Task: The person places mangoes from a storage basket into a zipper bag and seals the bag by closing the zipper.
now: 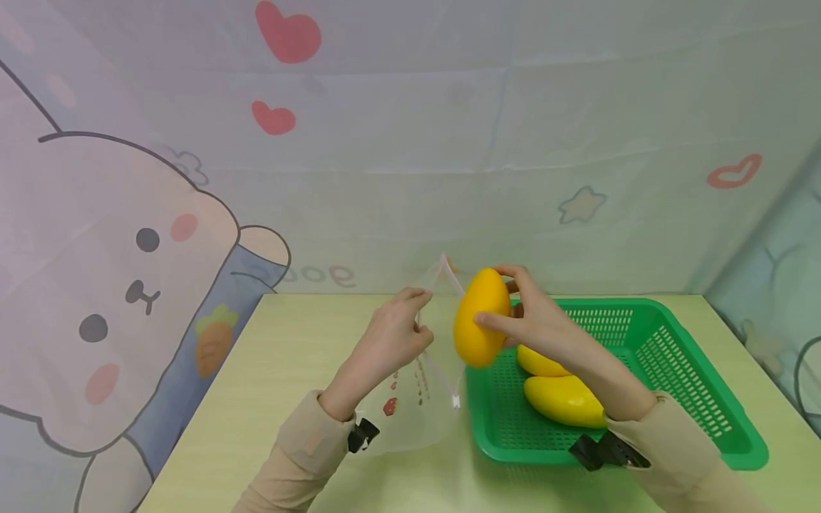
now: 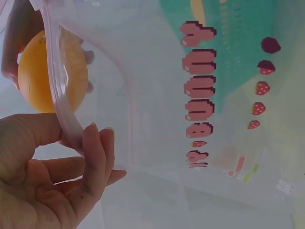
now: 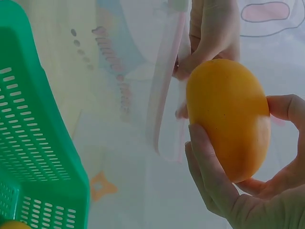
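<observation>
My right hand (image 1: 532,311) grips a yellow-orange mango (image 1: 482,317) between thumb and fingers, upright beside the mouth of a clear plastic zip bag (image 2: 157,143). Pink lettering and small strawberries are printed on the bag. With thumb and fingers, my left hand (image 1: 393,333) pinches the bag's rim, and the mouth gapes toward the mango. In the left wrist view the mango (image 2: 35,71) partly overlaps the bag's pink zip edge. The right wrist view shows the mango (image 3: 228,119) in front of the left hand's fingers.
A green plastic basket (image 1: 699,377) with slotted walls stands on the right of the pale table (image 1: 282,342). Inside it lie two more yellow mangoes, one being the front mango (image 1: 564,401). A printed cloth (image 1: 410,142) with hearts and a cartoon animal hangs behind the table.
</observation>
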### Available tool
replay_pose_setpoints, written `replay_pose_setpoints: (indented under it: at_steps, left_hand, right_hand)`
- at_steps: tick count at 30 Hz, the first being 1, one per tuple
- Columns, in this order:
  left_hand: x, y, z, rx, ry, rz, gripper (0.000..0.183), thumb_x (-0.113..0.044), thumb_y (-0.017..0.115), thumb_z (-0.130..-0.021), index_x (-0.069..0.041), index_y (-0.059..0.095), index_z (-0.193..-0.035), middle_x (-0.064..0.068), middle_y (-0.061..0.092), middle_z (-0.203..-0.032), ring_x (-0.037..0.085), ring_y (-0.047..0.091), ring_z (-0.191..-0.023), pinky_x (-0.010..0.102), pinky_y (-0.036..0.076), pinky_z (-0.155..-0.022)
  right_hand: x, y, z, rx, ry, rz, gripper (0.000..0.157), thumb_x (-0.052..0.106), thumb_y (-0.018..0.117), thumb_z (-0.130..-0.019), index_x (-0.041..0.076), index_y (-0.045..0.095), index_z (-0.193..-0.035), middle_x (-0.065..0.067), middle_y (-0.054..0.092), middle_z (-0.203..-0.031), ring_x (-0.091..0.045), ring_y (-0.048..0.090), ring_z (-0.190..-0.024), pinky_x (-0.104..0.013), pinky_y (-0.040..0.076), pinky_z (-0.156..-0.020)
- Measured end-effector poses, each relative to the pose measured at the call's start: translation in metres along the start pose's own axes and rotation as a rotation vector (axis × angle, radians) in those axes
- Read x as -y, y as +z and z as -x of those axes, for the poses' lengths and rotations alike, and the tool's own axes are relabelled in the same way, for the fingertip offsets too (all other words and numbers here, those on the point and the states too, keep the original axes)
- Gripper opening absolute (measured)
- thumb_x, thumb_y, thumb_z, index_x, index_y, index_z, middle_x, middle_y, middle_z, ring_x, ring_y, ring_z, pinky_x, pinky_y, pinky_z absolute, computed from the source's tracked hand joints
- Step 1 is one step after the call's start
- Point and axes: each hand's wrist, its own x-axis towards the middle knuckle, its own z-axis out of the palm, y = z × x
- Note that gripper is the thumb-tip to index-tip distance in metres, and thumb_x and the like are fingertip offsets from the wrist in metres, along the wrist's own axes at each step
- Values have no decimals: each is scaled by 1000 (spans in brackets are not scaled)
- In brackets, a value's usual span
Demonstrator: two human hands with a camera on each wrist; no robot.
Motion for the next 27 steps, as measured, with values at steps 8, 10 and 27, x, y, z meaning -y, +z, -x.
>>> replay_pose_setpoints:
  at_steps: [8, 10, 27]
  left_hand:
    - [-1, 1, -1, 0, 6, 6, 52, 2, 57, -82, 2, 54, -134, 16, 52, -139, 8, 44, -49, 18, 36, -49]
    - [-1, 1, -1, 1, 4, 13, 52, 2, 57, -82, 1, 54, -134, 16, 52, -139, 8, 44, -49, 18, 36, -48]
    - [-3, -1, 0, 4, 9, 34, 51, 2, 58, -82, 3, 54, -133, 17, 52, -138, 9, 43, -50, 17, 35, -48]
  right_hand:
    - [1, 6, -9, -9, 9, 40, 83, 39, 65, -90, 15, 15, -152, -23, 37, -142, -31, 60, -104, -34, 57, -72]
    - [0, 7, -11, -11, 10, 54, 83, 39, 64, -90, 16, 15, -152, -24, 38, -140, -31, 61, -104, -34, 57, -71]
    - [1, 18, -23, -43, -43, 269, 79, 41, 66, -87, 12, 27, -150, -19, 47, -135, -30, 60, -101, -32, 58, -71]
